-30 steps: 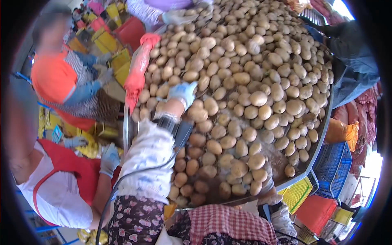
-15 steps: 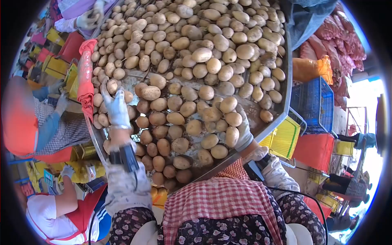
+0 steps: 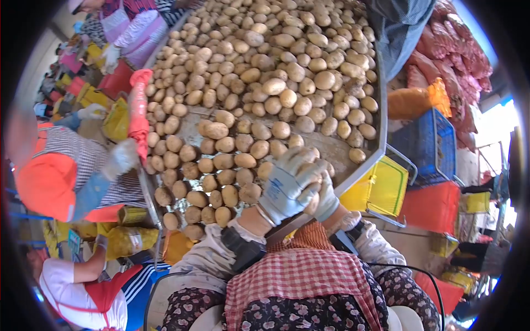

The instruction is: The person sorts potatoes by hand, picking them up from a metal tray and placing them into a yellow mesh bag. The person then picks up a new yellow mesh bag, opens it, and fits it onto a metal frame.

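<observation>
Many potatoes (image 3: 225, 161) lie on a metal table (image 3: 193, 122), heaped at the far side and spread in a looser layer near me. My left hand (image 3: 290, 179), in a pale glove, is beside my right at the near right edge, its fingers curled over potatoes. Just right of it, my right hand (image 3: 327, 196), also gloved, is curled around a potato (image 3: 313, 203) that shows between the two hands. The hands overlap and partly hide what they hold.
A red cloth (image 3: 139, 110) covers part of the left rim. Yellow (image 3: 381, 185) and blue (image 3: 433, 146) crates stand at the right, near red mesh sacks (image 3: 441, 66). Co-workers are at the left, one with a gloved hand (image 3: 122, 159) near the table.
My left hand has moved from the table's left side to the right, beside my right hand. The view has shifted, and a co-worker's gloved hand is nearer the left rim.
</observation>
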A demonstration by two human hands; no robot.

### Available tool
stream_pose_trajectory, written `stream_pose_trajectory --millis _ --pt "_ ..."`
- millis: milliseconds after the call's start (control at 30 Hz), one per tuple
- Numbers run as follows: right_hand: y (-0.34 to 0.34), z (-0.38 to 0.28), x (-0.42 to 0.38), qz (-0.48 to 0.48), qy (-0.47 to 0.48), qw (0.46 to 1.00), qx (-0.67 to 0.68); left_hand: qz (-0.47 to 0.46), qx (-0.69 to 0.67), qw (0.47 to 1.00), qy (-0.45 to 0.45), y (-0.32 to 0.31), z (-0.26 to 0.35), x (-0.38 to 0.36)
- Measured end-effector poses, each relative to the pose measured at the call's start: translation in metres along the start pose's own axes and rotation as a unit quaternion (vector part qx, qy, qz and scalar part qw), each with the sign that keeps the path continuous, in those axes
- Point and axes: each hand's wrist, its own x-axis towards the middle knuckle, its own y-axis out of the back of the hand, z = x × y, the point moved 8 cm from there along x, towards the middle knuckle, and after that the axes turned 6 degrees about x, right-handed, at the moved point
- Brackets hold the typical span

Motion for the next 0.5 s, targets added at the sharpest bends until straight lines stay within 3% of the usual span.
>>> stream_pose_trajectory --millis 33,67,133,200,267,333,500 --pt "0.003 0.0 -0.007 0.071 0.05 0.982 -0.17 0.003 0.019 1.0 0.002 -0.006 0.008 0.002" --pt "-0.014 -0.013 -0.02 0.0 0.152 0.962 -0.229 0.009 0.052 0.999 -0.01 -0.01 0.017 0.002" --pt "-0.007 -0.03 -0.033 -0.014 0.004 0.998 0.055 -0.012 -0.003 1.0 0.028 -0.028 0.027 0.005" --pt "-0.003 -0.048 -0.055 -0.018 -0.067 0.972 0.226 -0.02 -0.043 0.999 -0.012 -0.059 0.051 0.011" --pt "0.017 -0.078 -0.075 -0.033 -0.021 0.961 0.275 -0.011 -0.015 1.0 0.005 -0.096 0.066 0.021" --pt "0.034 -0.114 -0.103 -0.094 -0.033 0.924 0.37 0.007 -0.05 0.998 -0.03 -0.142 0.097 0.037" --pt "0.141 -0.213 -0.202 -0.015 0.094 0.93 0.356 -0.052 -0.172 0.978 -0.103 -0.267 0.192 0.088"
